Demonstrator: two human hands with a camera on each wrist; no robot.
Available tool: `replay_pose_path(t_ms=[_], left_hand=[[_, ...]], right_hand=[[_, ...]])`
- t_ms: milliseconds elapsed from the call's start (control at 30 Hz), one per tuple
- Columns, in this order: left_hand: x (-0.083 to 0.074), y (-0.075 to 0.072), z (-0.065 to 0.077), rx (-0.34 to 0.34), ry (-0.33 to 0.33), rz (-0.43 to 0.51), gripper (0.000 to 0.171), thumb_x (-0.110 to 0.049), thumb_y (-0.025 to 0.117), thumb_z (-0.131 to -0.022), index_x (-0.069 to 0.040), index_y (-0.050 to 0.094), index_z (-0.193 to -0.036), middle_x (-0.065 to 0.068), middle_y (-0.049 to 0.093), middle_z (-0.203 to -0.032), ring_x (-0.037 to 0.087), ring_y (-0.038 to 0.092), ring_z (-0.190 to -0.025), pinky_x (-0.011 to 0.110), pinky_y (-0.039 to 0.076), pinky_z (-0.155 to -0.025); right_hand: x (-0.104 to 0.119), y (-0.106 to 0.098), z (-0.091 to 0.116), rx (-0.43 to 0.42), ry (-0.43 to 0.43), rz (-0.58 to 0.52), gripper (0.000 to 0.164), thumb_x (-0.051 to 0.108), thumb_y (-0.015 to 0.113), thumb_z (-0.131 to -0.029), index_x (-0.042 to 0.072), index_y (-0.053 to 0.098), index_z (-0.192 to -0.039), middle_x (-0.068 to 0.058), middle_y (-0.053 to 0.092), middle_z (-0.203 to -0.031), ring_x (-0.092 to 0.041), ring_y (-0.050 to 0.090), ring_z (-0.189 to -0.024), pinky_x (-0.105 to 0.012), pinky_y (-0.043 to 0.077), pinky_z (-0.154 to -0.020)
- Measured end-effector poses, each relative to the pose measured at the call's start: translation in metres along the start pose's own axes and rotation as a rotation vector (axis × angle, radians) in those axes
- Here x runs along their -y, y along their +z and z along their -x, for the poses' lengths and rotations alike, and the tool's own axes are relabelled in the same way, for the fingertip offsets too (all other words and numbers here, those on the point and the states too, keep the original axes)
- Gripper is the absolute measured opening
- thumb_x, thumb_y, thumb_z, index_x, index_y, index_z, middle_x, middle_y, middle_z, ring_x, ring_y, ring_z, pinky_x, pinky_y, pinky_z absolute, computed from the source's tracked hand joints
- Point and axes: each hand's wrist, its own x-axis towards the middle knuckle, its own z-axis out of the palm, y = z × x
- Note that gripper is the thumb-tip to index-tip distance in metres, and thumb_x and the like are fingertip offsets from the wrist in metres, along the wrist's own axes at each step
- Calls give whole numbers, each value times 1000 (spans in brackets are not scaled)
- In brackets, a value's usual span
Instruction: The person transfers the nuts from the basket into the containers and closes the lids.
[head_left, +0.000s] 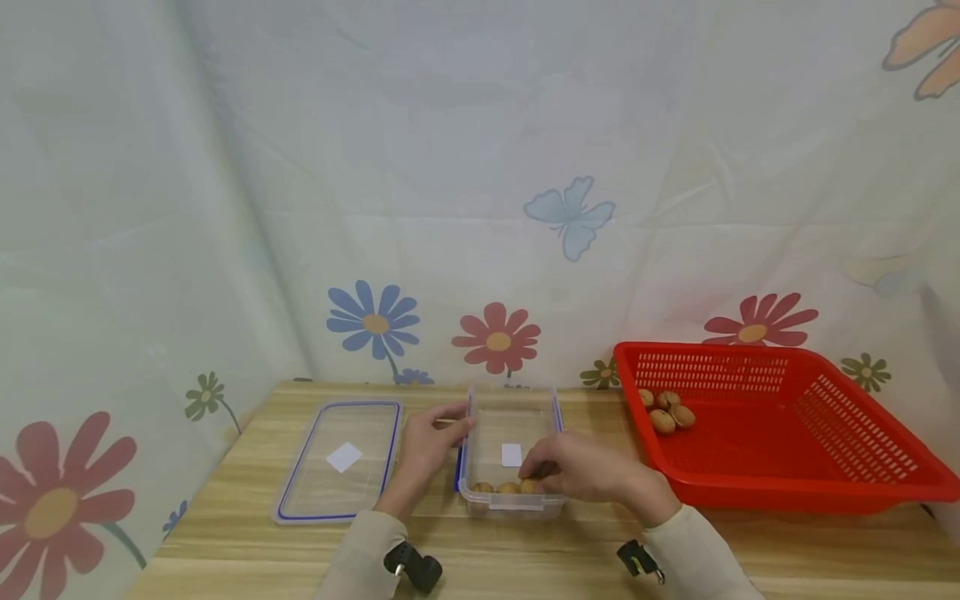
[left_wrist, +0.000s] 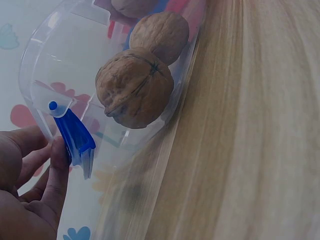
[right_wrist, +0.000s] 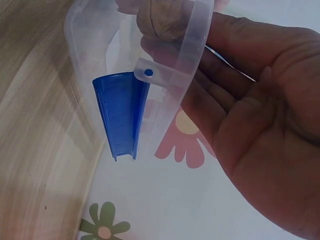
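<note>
The right hand [head_left: 588, 471] pinches a walnut [right_wrist: 162, 20] inside the near end of the clear plastic container [head_left: 517, 502], beside the other walnuts [head_left: 495, 488] lined up along its near wall. The left hand [head_left: 427, 442] holds the container's left side, thumb and fingers closed on the rim next to a blue clasp [left_wrist: 75, 137]. The step in hand looks to be setting this walnut into the row; the next move probably calls for easing the right grip off without nudging its neighbours, while the left keeps the container steady on the bench [head_left: 225, 533]. Four walnuts [head_left: 662, 422] sit in the left corner of the red basket [head_left: 795, 492], likely to be fetched afterwards. The blue-edged lid [head_left: 326, 492] lies flat, left of the container.
</note>
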Motion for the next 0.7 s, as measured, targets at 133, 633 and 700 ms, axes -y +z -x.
replay_pose_path(t_ms=[133, 633, 700], left_hand=[[-1, 1, 0, 4, 2, -1, 30, -7, 80, -96, 6, 75, -123, 16, 76, -109, 26, 75, -91, 32, 65, -77], [1, 1, 0, 4, 22, -22, 31, -9, 80, -96, 5, 75, -124, 15, 76, -110, 22, 74, -90, 31, 65, -77], [1, 1, 0, 3, 27, -24, 31, -9, 80, -96, 5, 75, -123, 15, 76, -110, 21, 74, -90, 31, 65, -77]], right_hand=[[0, 0, 1, 11, 23, -14, 20, -2, 78, -94, 6, 80, -112, -2, 77, -108, -6, 67, -88, -27, 62, -89], [-1, -4, 2, -38, 46, -83, 22, 4, 82, -93, 6, 79, -115, -6, 77, -110, -12, 69, -90, -32, 63, -90], [-2, -5, 3, -62, 53, -78, 21, 6, 82, -93, 7, 79, -114, -7, 77, -109, -13, 69, -90, -33, 63, -89]])
